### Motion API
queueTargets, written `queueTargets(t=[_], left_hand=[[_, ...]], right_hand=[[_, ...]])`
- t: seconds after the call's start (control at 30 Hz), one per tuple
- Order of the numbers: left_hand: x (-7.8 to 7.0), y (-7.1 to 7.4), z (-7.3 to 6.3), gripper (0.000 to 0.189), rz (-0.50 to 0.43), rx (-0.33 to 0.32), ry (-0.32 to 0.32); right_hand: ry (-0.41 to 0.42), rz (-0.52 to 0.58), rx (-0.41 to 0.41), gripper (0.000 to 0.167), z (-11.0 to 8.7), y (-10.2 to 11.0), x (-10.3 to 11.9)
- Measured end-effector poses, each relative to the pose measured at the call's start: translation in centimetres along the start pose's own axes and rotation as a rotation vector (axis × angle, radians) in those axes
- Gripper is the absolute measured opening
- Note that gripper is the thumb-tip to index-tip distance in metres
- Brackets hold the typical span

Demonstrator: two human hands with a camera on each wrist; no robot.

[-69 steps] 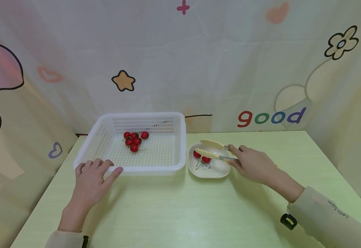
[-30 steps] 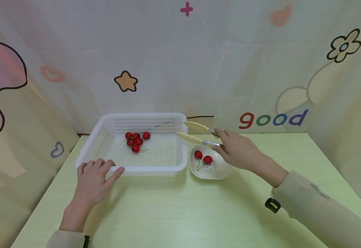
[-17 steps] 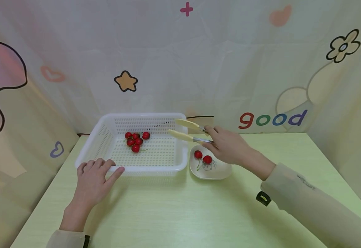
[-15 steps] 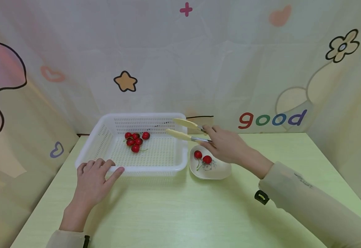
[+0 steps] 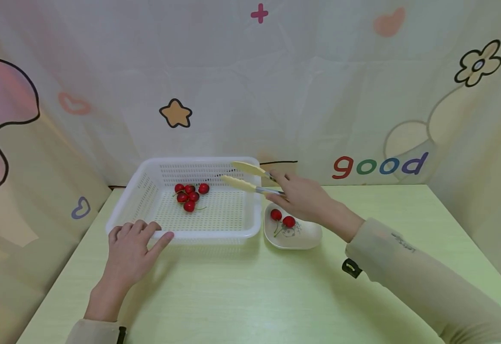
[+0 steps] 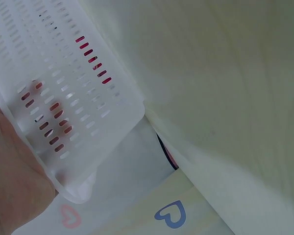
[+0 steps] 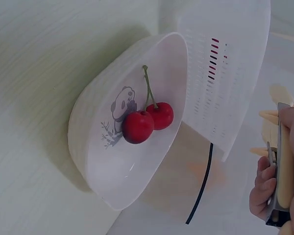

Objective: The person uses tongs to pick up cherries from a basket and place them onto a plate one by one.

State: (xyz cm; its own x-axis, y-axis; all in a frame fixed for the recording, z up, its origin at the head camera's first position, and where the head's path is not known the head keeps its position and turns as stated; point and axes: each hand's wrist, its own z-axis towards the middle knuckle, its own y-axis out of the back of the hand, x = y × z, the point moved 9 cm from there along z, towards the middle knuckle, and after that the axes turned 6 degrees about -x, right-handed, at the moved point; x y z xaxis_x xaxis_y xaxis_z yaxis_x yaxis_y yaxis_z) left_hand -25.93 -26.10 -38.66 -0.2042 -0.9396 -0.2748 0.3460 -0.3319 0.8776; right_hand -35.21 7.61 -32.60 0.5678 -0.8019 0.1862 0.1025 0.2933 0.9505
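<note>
My left hand [image 5: 132, 253] grips the near left rim of a white perforated plastic basket [image 5: 216, 234]; in the left wrist view its fingers show through the slots. Several red cherries [image 5: 189, 206] sit in the basket's left half. My right hand [image 5: 303, 198] holds food tongs [image 5: 239, 184] with yellow tips. The tips stand apart over the basket's right side, with nothing between them. Below that hand is a small white dish [image 5: 306, 239] holding two cherries [image 7: 138, 127] with green stems, beside a printed panda.
The pale green tabletop [image 5: 233, 296] extends in front of the basket and to the right of the dish. A printed curtain [image 5: 284, 95] hangs behind and along both sides. The dish stands close to the basket's right end.
My right hand has carried the open tongs from above the dish leftward, over the basket's right rim. The left hand keeps its place on the rim. The cherries have not moved.
</note>
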Motion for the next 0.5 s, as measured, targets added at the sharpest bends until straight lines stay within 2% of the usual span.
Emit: queueTargets(t=[0.27,0.5], left_hand=[[0.0,0.0,0.0,0.052,-0.003,-0.004,0.0],[0.0,0.1,0.0,0.052,-0.001,-0.005,0.001]], right_hand=[[0.006,-0.003,-0.019,0.068,0.7,-0.1,0.3],[-0.012,0.009,0.013,0.07,1.7,-0.4,0.8]])
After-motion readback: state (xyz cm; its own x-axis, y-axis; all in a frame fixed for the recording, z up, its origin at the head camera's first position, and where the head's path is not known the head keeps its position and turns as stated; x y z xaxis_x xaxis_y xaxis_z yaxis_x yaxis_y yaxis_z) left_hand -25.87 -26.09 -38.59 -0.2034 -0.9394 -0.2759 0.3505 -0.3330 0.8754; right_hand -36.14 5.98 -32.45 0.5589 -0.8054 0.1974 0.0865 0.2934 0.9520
